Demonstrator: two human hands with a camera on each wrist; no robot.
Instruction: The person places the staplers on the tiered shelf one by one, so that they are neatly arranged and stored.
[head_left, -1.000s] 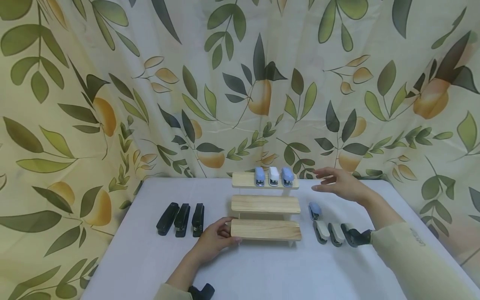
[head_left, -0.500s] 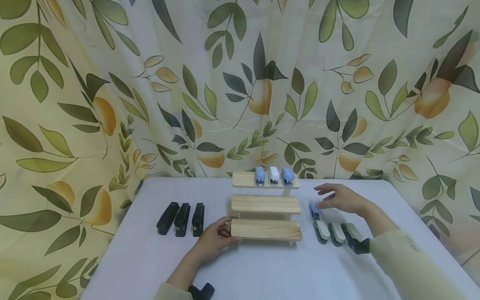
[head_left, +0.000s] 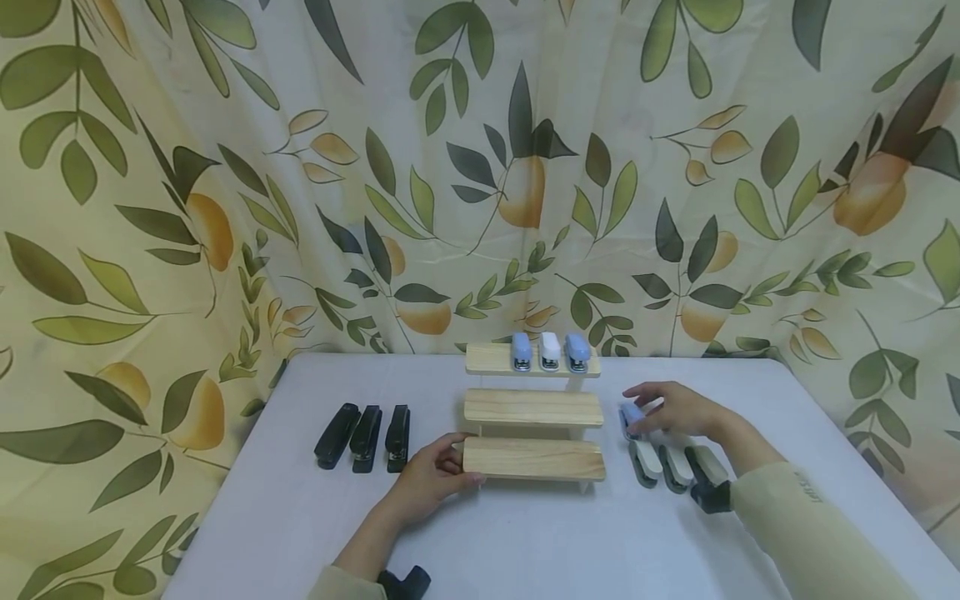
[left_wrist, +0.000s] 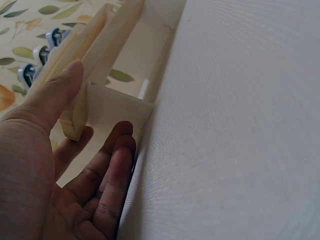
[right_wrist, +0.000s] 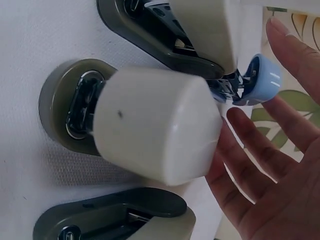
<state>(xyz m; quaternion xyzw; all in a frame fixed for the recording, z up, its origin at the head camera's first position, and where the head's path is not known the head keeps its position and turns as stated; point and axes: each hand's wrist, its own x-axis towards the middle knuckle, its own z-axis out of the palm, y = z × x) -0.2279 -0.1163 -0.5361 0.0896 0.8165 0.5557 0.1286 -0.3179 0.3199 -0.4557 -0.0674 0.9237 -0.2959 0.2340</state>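
Observation:
In the head view my left hand (head_left: pixel 428 481) holds the left end of the lowest board of a three-tier wooden display stand (head_left: pixel 533 459). In the left wrist view its thumb lies on the board and a finger is beneath. My right hand (head_left: pixel 678 408) is around a small blue stapler (head_left: pixel 632 419) on the table's right side, fingers spread. The right wrist view shows the thumb apart from this blue stapler (right_wrist: pixel 267 80) and a finger close beside it; contact is unclear. Three white-and-grey staplers (head_left: pixel 677 467) lie in front of it, partly behind the hand.
On the top board stand a blue mini stapler (head_left: pixel 521 351), a white mini stapler (head_left: pixel 550 351) and another blue mini stapler (head_left: pixel 577 352). Three black staplers (head_left: pixel 365 438) lie left of the stand on the white-covered table (head_left: pixel 540 550). A leaf-patterned curtain (head_left: pixel 480 167) hangs behind.
My right hand has come down from above the table's right side to the blue stapler. The left hand has stayed on the stand.

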